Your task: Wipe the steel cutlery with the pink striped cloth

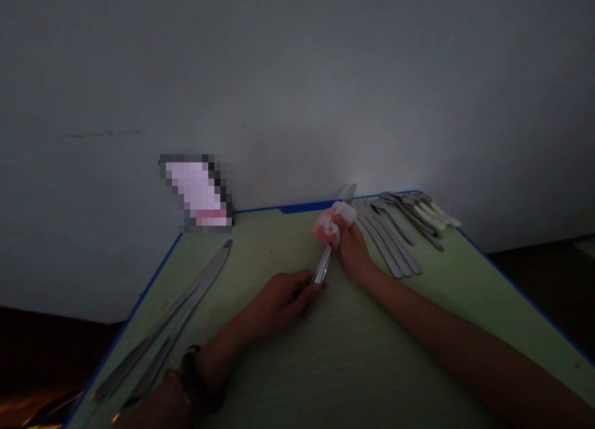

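My left hand [286, 299] is closed around the handle end of a shiny metal table knife [324, 263] above the tabletop. My right hand [353, 249] pinches a crumpled pink-and-white cloth [331, 225], which is wrapped around the middle of the knife. Past the cloth sticks out the rounded blade tip. Right beside my right hand lie several pieces of metal cutlery [388, 246] with their handles toward me. To the left of my left hand, two more knives [186, 305] rest close together.
Farther right on the pale green table [274, 243] lie spoons [395, 221] and white-handled cutlery [434, 212]. A blurred-out, phone-like object [198, 190] leans against the grey wall [297, 94] at the back left. Blue trim runs along the table's edges.
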{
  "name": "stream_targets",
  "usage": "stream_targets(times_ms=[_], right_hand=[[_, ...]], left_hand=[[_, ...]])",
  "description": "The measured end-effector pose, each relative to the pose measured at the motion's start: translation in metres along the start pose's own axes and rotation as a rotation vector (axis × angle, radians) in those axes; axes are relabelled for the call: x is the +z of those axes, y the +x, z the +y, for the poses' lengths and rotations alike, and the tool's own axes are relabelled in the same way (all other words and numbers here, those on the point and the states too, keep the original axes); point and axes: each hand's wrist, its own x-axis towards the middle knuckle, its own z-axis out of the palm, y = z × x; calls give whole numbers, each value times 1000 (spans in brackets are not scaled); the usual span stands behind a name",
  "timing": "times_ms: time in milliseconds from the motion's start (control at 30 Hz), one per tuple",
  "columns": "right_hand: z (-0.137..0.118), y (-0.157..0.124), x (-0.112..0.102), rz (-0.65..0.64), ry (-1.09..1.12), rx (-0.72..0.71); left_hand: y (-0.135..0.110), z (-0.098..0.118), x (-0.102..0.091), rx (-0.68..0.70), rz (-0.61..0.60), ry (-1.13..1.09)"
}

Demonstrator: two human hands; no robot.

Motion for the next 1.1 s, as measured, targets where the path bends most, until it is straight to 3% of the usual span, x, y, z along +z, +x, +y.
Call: stream_targets(times_ms=[100, 267, 367, 633, 933, 1100], right_hand=[[-7, -4, 0, 54, -69, -62], [-15, -11, 2, -171, -227, -12], [-17, -13, 5, -221, -235, -9], [-10, -14, 7, -207, -316, -38], [-10, -15, 4, -294, -176, -37], [-9, -15, 3, -289, -266, -65]], left_hand=[[2, 0, 0, 4, 29, 27], [2, 1, 0, -8, 74, 2], [2, 2, 0, -13, 78, 9], [3, 0, 2, -35, 125, 7], [5, 1, 0, -55, 193, -59], [7, -1, 1, -58, 197, -44]])
